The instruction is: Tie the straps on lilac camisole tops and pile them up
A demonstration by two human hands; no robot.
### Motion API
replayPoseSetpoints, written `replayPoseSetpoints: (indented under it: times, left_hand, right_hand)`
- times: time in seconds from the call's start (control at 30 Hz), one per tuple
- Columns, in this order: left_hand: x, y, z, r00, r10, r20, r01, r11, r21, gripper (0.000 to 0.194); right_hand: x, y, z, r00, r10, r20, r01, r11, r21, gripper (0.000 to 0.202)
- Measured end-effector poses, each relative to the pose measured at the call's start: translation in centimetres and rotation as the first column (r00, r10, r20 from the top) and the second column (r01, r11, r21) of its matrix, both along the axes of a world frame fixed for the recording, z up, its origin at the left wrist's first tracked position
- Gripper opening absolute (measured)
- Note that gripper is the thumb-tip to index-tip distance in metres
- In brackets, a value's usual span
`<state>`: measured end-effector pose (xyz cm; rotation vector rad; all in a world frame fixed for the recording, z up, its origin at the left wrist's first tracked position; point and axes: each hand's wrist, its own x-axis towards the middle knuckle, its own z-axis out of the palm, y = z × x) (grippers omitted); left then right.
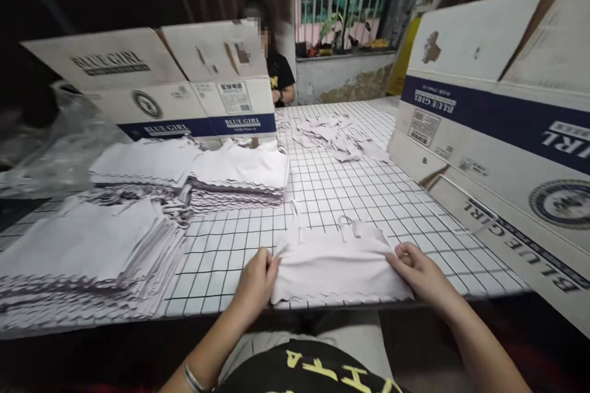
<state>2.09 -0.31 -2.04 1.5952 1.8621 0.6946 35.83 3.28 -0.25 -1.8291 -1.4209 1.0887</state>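
A pale pink strapped garment (338, 267) lies stretched between my hands at the table's front edge, its thin straps pointing away from me. My left hand (259, 273) pinches its left side between thumb and fingers. At its right side my right hand (417, 270) grips the fabric in the same way, and creases run inward from both grips. To the left stand stacks of similar garments: a large one (83, 239) in front and two more behind it, one (145, 163) at the left and one (239, 166) at the right.
Loose garments (341, 135) lie scattered farther back on the grid-patterned tablecloth (221, 258). Open cardboard boxes stand at the back left (161, 86) and right (498, 110). Clear plastic (64, 141) lies at the far left. A person (279, 77) is behind the left box.
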Motion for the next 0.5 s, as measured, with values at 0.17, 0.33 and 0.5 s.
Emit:
replayPoseSetpoints:
  times: [0.17, 0.33, 0.5]
  left_hand:
    - [-1.0, 0.4, 3.1, 0.540, 0.196, 0.818, 0.022, 0.969, -0.246, 0.047]
    - [-6.2, 4.3, 11.9, 0.431, 0.091, 0.898, 0.166, 0.970, -0.178, 0.030]
    - [-13.3, 14.2, 23.0, 0.661, -0.034, 0.750, 0.002, 0.999, 0.044, 0.017]
  right_hand:
    - [0.5, -0.4, 2.7, 0.862, -0.095, -0.497, -0.029, 0.971, -0.237, 0.053]
    - [-1.2, 5.1, 8.0, 0.758, -0.086, -0.647, -0.020, 0.988, -0.154, 0.039]
    - [-8.5, 16.0, 17.7, 0.721, 0.114, -0.684, -0.032, 0.991, 0.132, 0.005]
